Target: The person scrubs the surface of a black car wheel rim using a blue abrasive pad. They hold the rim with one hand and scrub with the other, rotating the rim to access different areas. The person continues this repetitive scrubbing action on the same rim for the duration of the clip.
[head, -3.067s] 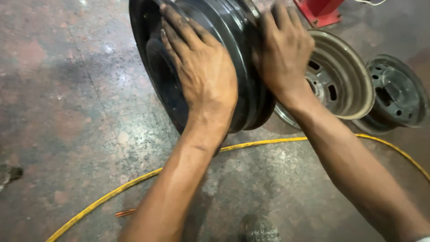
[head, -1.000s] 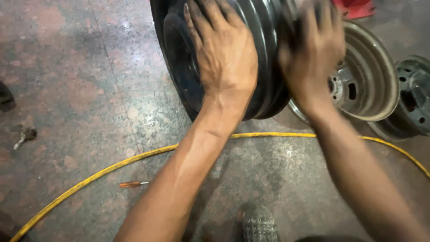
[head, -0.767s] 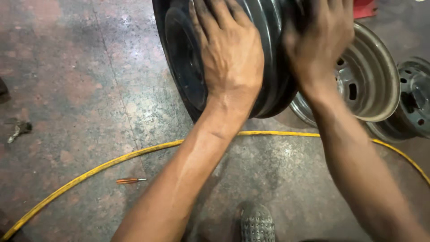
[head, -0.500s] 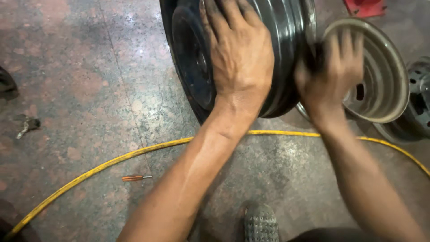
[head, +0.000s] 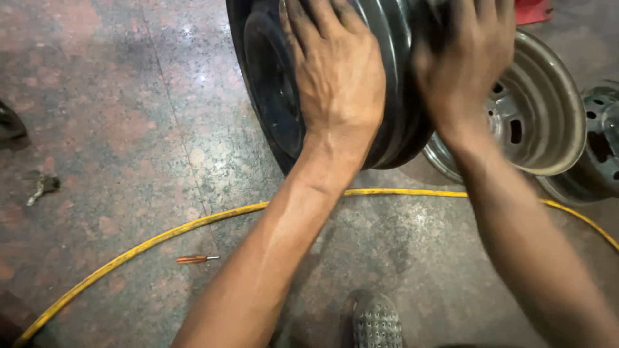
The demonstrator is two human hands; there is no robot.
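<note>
Both hands press flat on a black steel wheel rim [head: 393, 96] standing upright on the floor [head: 129, 129]: the left hand [head: 335, 71] lies spread, its grip open across the barrel, and the right hand [head: 464, 58], blurred, rests open-palmed on the rim's right edge. Just behind stand 2 grey rims [head: 541, 109]. A yellow hose [head: 193, 222] curves across the floor beside a small screwdriver [head: 193, 259].
</note>
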